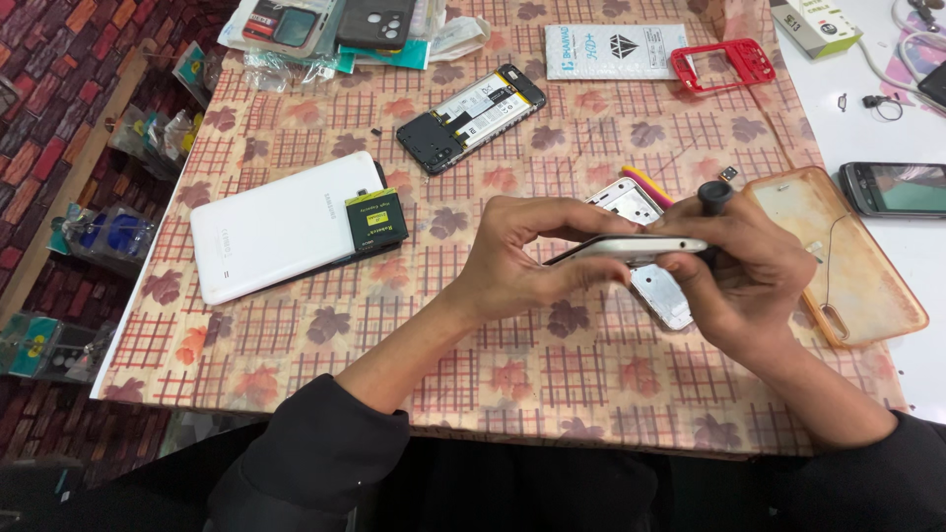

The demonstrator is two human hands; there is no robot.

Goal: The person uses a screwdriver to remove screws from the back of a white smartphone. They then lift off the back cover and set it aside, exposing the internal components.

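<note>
So the slim white phone [631, 247] is held up off the table, edge-on to the camera, long axis running pretty much left to right with the right end a touch higher. Left hand [522, 258] pinches its left half, thumb below and fingers over the top. Right hand [741, 268] grips the right end and also has a black-handled tool [713, 200] clamped in it, knob end sticking up above the knuckles.

Right under the phone lies a white phone frame [652, 264], mostly hidden by the hands, with a pink and yellow strip [647, 185] poking out near its top end. Just to the right is a clear orange-tinted phone case [838, 254] lying open side up, apparently with nothing in it but a thin wire.

The leaf-patterned tablecloth [325, 335] has lots of bare room near the front edge and under the left forearm. Further left sits a white tablet [281, 225] with a small black and yellow battery [375, 220] on its right end. Up top there's an opened black phone [470, 118] lying diagonally, a red phone frame [723, 64], and a dark phone [895, 188] at the right edge.
</note>
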